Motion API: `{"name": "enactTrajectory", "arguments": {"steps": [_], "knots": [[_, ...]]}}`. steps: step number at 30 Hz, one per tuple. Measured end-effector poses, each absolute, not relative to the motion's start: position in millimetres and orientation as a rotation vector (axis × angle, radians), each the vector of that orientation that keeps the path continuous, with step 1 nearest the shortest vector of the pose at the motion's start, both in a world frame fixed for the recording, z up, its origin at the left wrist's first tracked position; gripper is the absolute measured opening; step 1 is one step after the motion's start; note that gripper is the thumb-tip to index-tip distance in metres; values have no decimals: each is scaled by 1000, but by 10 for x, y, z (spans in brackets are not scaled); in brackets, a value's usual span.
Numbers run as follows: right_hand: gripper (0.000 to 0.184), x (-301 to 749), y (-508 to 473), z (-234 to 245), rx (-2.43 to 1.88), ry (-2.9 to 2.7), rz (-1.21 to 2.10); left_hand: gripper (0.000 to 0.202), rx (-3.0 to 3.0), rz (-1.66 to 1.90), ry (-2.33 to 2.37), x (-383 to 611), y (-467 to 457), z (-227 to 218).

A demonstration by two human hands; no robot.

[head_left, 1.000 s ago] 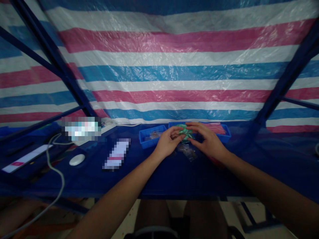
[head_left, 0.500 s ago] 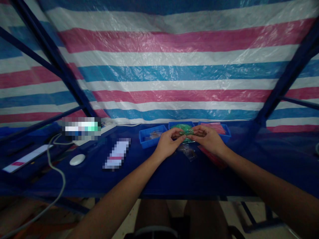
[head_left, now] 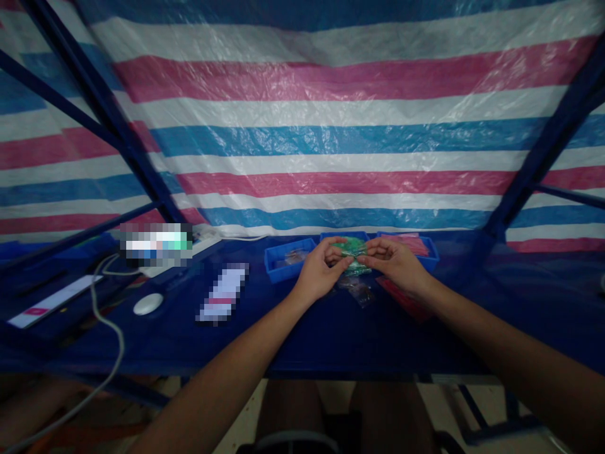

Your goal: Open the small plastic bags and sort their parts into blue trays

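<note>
Between the fingertips of both hands is a small shiny plastic bag [head_left: 354,254], looking green against the green pile behind it. My left hand [head_left: 321,270] pinches its left side, thumb against the fingers. On the other side my right hand [head_left: 399,265] pinches it in the same way. Just beyond, a blue bin [head_left: 343,236] holds green plastic packets, partly hidden by the hands. Below the fingers a clear plastic bag [head_left: 362,294] with small dark contents lies on the blue table [head_left: 312,343]. Red packets [head_left: 405,301] lie under my right wrist.
A left blue bin [head_left: 283,272] holds a few clear packets; a right blue bin [head_left: 432,260] holds pink-red ones. Further left are a phone [head_left: 223,295], a white oval object [head_left: 148,304], a power strip [head_left: 207,243] and a white cable [head_left: 118,337]. Striped sheeting [head_left: 331,139] hangs behind.
Both hands stay almost in place, still pinching the plastic bag. Their fingers shift only slightly, and the view moves a little.
</note>
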State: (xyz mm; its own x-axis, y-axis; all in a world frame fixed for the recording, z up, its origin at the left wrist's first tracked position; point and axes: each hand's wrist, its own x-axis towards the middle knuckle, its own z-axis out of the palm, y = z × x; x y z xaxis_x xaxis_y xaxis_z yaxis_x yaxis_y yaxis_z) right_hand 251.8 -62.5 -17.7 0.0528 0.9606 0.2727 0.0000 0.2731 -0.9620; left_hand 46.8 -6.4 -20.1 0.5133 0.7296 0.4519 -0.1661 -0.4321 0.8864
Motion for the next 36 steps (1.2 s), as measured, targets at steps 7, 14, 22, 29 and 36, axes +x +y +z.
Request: {"name": "enactTrajectory", "arguments": {"steps": [7, 14, 22, 29, 36], "knots": [[46, 2526, -582, -241, -995, -1259, 909, 52, 1676, 1092, 481, 472, -62, -200], [42, 2488, -607, -223, -972, -1339, 938, 46, 1714, 1097, 500, 465, -36, -225], [48, 2508, -624, -236, -1013, -1250, 1020, 50, 2396, 1261, 490, 385, -216, -40], [39, 2478, -686, -169, -918, -1183, 1200, 44, 2548, 1150, 392, 370, -208, -52], [40, 2516, -681, -123, -1064, -1361, 1004, 30, 2276, 1215, 662, 376, -174, -46]]}}
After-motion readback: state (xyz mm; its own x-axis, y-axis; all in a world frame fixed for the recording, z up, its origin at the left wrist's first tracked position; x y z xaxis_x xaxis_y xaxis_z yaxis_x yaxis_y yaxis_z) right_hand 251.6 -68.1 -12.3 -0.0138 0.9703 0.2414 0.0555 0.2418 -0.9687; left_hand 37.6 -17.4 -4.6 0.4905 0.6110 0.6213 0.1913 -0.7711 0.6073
